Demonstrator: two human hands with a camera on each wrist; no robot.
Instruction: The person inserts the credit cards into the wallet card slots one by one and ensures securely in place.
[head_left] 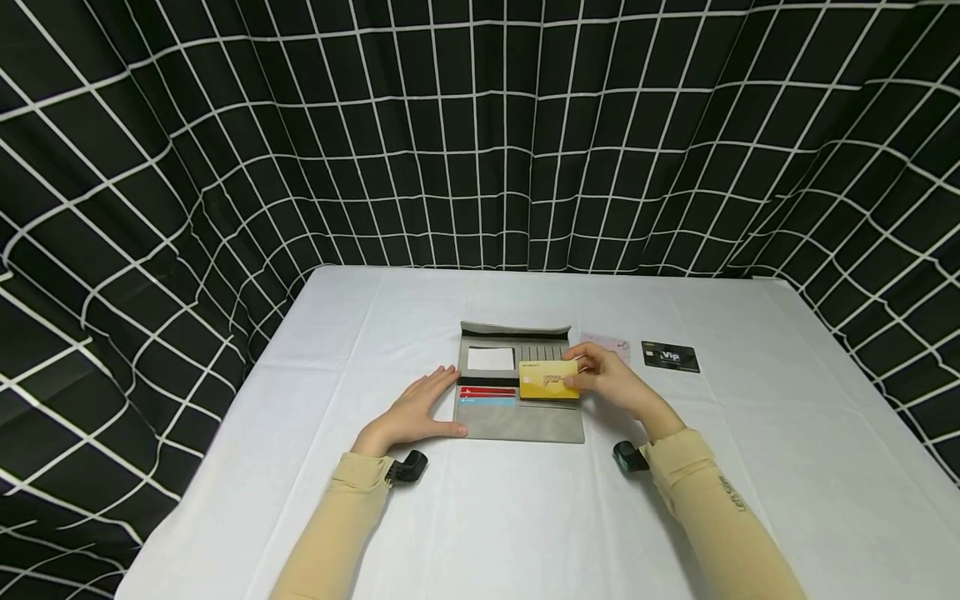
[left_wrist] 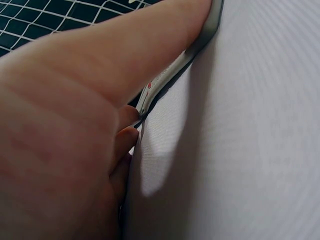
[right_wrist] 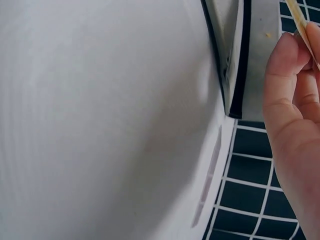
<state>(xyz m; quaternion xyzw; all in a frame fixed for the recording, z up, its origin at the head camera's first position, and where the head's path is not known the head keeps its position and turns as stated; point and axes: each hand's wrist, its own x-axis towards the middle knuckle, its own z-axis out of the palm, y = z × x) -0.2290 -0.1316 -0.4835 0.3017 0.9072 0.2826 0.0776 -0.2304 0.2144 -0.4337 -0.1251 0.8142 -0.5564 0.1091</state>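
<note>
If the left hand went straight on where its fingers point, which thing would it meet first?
Most likely the open grey wallet: its left edge lies right at the left hand, though exact contact is unclear.

A white cloth (head_left: 420, 325) with faint creases covers the bench (head_left: 517, 525), a broad pale surface that widens toward the viewer. Directly on it, past the middle toward the far edge, a grey wallet (head_left: 517, 425) lies spread open, its far edge curling up. Just to the wallet's right lies a pink card (head_left: 619, 347), partly hidden; beside that, slightly apart, a black card (head_left: 670, 357) marked "Vip".
</note>
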